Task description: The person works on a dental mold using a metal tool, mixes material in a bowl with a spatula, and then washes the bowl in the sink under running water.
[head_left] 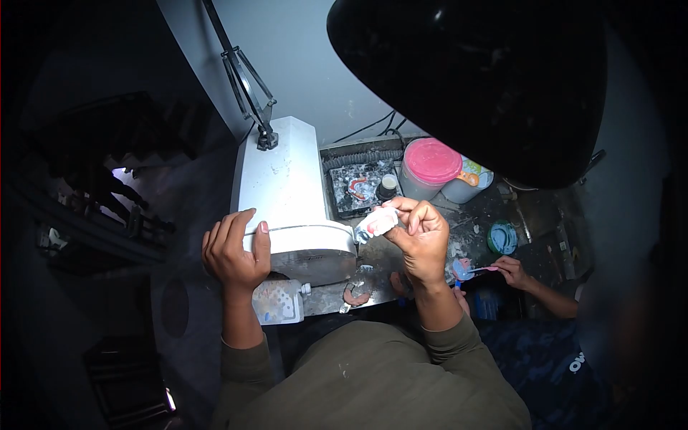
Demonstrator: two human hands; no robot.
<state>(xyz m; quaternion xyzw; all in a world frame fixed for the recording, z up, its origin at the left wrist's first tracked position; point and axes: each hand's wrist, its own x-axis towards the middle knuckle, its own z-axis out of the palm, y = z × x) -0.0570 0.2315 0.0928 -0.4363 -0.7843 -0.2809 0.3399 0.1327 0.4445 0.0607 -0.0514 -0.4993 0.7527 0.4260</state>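
Note:
My left hand rests on the edge of a white machine housing, fingers stretched out over its rounded front and thumb apart. Between the thumb and fingers of my right hand is a white and pink dental piece, perhaps a denture in plaster. It is held up just beside the right end of the housing's front. The exact contact of the fingertips behind it is partly hidden. Below the housing's curved rim is a dark grey face. Pink horseshoe-shaped pieces lie on the bench near my right forearm.
A clear plastic bottle lies by the bench's front edge. Behind stand a pink-lidded tub, a dark jar and a splattered tray. At right a co-worker's hand holds a pink spatula over bluish paste, near a green bowl. A black lamp shade hangs overhead.

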